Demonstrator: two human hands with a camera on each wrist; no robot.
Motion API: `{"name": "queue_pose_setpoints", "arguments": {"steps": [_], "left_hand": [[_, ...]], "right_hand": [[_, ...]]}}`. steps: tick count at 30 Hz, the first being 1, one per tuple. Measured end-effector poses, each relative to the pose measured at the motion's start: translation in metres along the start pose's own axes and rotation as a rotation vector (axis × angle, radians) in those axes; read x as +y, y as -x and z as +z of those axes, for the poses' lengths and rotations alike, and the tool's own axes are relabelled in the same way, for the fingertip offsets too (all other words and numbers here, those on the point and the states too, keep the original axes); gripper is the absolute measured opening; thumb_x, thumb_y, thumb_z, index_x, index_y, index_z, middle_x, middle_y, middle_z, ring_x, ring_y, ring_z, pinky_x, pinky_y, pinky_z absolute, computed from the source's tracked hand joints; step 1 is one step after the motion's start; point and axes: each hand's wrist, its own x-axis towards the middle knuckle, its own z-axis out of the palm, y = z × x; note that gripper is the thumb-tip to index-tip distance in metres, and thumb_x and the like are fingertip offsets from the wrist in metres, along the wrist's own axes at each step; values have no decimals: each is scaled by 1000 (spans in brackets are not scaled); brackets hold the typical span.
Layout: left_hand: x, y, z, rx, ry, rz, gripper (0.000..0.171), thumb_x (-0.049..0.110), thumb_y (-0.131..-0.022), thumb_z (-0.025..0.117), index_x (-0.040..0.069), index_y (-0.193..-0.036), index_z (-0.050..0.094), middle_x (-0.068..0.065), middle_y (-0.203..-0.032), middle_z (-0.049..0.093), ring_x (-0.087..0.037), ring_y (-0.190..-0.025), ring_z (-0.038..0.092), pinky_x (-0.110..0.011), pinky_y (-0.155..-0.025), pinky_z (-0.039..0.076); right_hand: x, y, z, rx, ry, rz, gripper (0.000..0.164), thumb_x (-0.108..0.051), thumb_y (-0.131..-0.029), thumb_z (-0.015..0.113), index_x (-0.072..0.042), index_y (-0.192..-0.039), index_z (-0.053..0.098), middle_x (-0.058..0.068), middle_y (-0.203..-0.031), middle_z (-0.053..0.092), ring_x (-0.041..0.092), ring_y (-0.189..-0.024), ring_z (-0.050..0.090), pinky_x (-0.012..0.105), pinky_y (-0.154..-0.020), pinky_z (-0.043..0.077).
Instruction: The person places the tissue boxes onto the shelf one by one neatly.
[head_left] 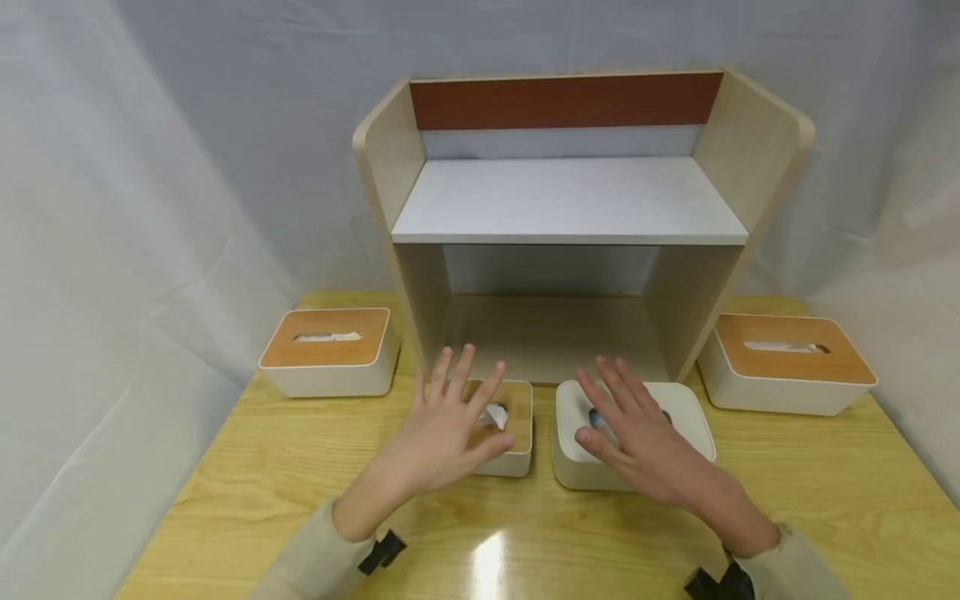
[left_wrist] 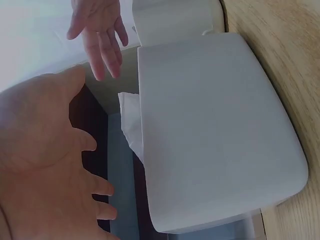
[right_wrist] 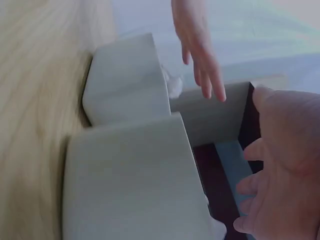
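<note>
My left hand (head_left: pixel 442 433) hovers with spread fingers over a small tissue box (head_left: pixel 521 417) with a wooden lid and white base. A white tissue (left_wrist: pixel 131 120) pokes up from its slot, shown in the left wrist view. Over a cream tissue box (head_left: pixel 686 417) with rounded corners, my right hand (head_left: pixel 645 437) is held palm down, fingers spread. Part of that box's dark opening is covered by the hand in the head view. Both wrist views show a gap between palm and box, and neither hand holds anything.
Behind the boxes stands a two-tier wooden shelf with a white board (head_left: pixel 570 200) and a red-brown back strip (head_left: pixel 566 102). A long wood-lidded tissue box (head_left: pixel 330 379) sits at the left, another similar tissue box (head_left: pixel 787 396) at the right. White cloth (head_left: pixel 112 292) hangs around the wooden table (head_left: pixel 247 483).
</note>
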Motion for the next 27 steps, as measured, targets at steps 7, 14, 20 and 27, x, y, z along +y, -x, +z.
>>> {"name": "queue_pose_setpoints", "arguments": {"steps": [7, 14, 20, 27], "left_hand": [[-5, 8, 1, 42, 45, -18, 81, 63, -97, 44, 24, -161, 12, -19, -165, -5, -43, -150, -6, -70, -114, 5], [-8, 18, 5, 58, 91, -55, 86, 64, -96, 47, 21, -161, 12, -21, -164, 0, -43, -150, 1, -67, -115, 11], [-12, 27, 9, 77, 198, -89, 90, 61, -94, 54, 25, -161, 6, -20, -165, -3, -43, -150, 1, -67, -114, 15], [-22, 39, 17, 66, 332, -118, 93, 55, -95, 59, 26, -161, 0, -20, -165, -7, -50, -147, 8, -72, -108, 24]], "right_hand": [[-16, -1, 10, 30, -349, -12, 61, -30, -107, 44, -18, -161, 16, 12, -166, 5, 37, -152, 1, 70, -113, 12], [-39, -3, 27, -11, -698, 29, 58, -24, -109, 38, -13, -160, 14, 11, -166, 10, 36, -150, 12, 58, -117, 15], [-55, -5, 37, 3, -818, 159, 60, -31, -107, 42, -13, -160, 18, 9, -164, 17, 33, -149, 22, 51, -117, 19], [-65, -5, 54, 29, -931, 205, 65, -25, -106, 47, -8, -159, 14, 8, -164, 13, 24, -150, 18, 38, -117, 18]]}}
